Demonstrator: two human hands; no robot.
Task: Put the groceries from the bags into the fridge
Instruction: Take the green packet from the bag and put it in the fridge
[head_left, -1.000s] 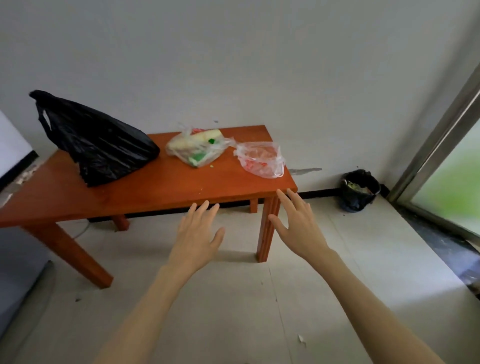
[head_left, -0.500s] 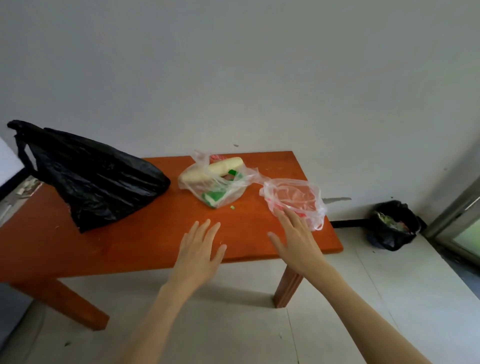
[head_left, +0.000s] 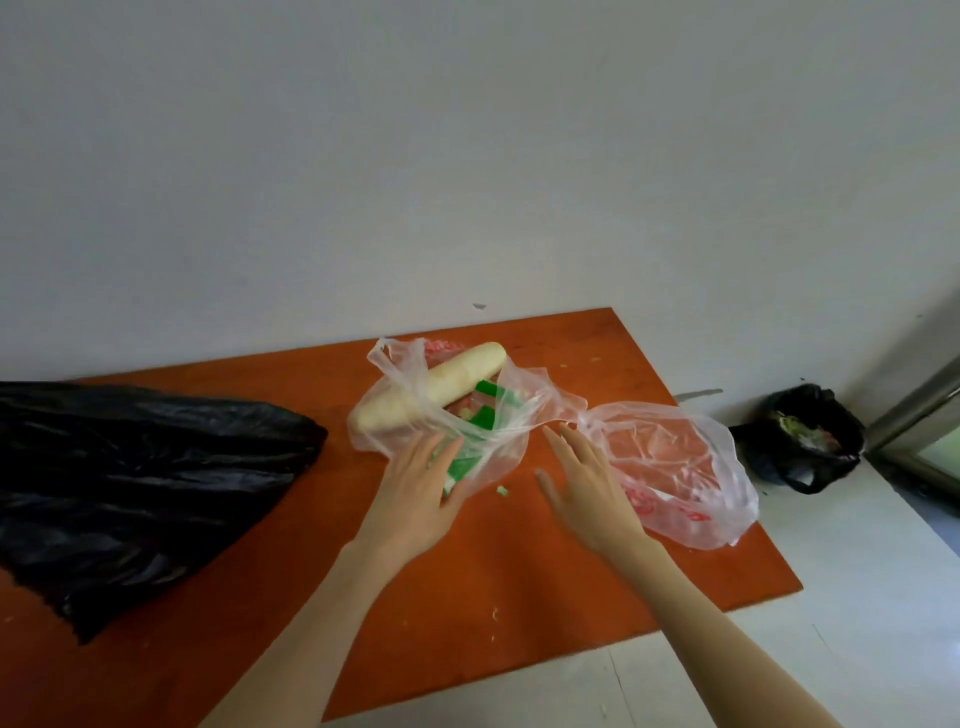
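Bare table (head_left: 519, 571) strip open between left hand (head_left: 415, 499) and right hand (head_left: 587, 493). Clear bag (head_left: 447, 415) blocks ahead, pink-print bag (head_left: 685, 467) crowds right, black bag (head_left: 130, 493) fills left; wall (head_left: 467, 156) closes rear.

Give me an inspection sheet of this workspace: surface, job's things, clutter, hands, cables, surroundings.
Surface: orange wooden table against a white wall, scattered with small pale crumbs.
Job's things: clear bag holding a long white radish and green packets; second clear bag with red print to its right; black bag at the left.
Clutter: a green scrap on the table between the hands.
Hands: left hand open, fingers on the radish bag; right hand open, between the two clear bags.
Cables: nothing seen.
Surroundings: lined bin with waste on the pale floor at the right; metal door frame beyond it.
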